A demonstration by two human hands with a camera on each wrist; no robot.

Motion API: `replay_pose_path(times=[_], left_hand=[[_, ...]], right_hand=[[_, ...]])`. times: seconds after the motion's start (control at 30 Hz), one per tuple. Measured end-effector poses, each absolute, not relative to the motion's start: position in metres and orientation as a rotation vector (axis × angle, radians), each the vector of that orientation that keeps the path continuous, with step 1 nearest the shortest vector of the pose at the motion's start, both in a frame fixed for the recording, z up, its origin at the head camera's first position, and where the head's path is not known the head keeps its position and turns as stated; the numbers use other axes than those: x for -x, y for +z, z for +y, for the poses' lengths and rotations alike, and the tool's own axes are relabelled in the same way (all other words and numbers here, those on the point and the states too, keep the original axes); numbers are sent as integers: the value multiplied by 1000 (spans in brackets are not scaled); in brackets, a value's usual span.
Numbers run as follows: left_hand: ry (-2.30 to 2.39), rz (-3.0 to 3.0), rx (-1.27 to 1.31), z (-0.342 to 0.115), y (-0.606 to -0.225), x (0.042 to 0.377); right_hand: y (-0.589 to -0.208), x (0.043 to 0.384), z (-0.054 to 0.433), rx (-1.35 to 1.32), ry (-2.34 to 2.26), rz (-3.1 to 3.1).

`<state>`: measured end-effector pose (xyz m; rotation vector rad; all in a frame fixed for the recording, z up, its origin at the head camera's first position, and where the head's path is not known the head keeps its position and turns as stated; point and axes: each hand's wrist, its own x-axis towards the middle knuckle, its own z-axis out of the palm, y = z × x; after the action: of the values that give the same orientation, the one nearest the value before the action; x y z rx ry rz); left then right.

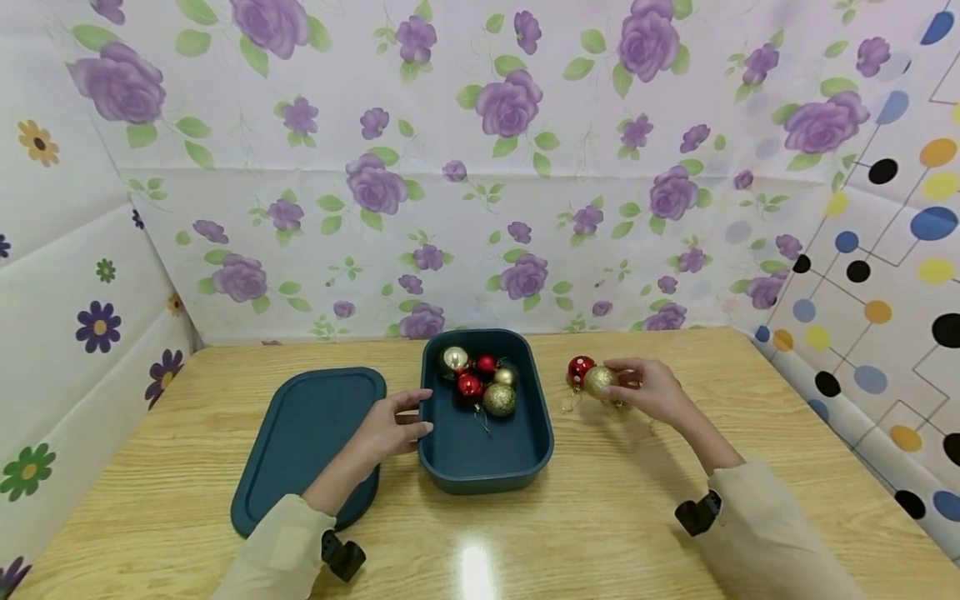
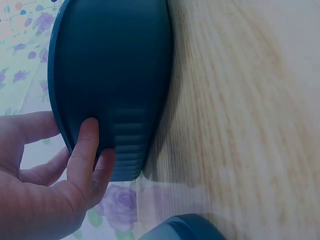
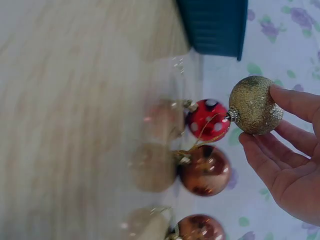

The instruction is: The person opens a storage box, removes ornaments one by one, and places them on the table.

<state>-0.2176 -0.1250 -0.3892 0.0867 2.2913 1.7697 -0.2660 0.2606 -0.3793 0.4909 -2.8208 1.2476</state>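
Observation:
My right hand (image 1: 651, 390) pinches a gold glitter Christmas ball (image 3: 256, 105) between thumb and fingers. Close by it are a red ball with white dots (image 1: 581, 370) and a shiny copper-coloured ball (image 3: 205, 170); a second copper ball (image 3: 201, 229) shows at the bottom of the right wrist view. In the head view the hand hides most of these. My left hand (image 1: 392, 427) grips the left side of a dark blue box (image 1: 487, 482), fingers at its rim and outer wall. Red and gold balls, among them a glittery gold ball (image 1: 499, 400), lie in the box's far half.
A flat dark blue lid (image 1: 307, 442) lies on the wooden table (image 1: 585, 517) left of the box, partly under my left forearm. Flower-patterned cloth (image 1: 450, 250) hangs behind the table, with more patterned cloth at both sides.

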Motion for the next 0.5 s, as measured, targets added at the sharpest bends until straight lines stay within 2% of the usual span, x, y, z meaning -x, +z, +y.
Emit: replay_pose_path(times=[0.5], left_hand=[[1772, 2299, -99, -125, -390, 217]], right_hand=[[-401, 265, 273, -556, 1147, -2899]])
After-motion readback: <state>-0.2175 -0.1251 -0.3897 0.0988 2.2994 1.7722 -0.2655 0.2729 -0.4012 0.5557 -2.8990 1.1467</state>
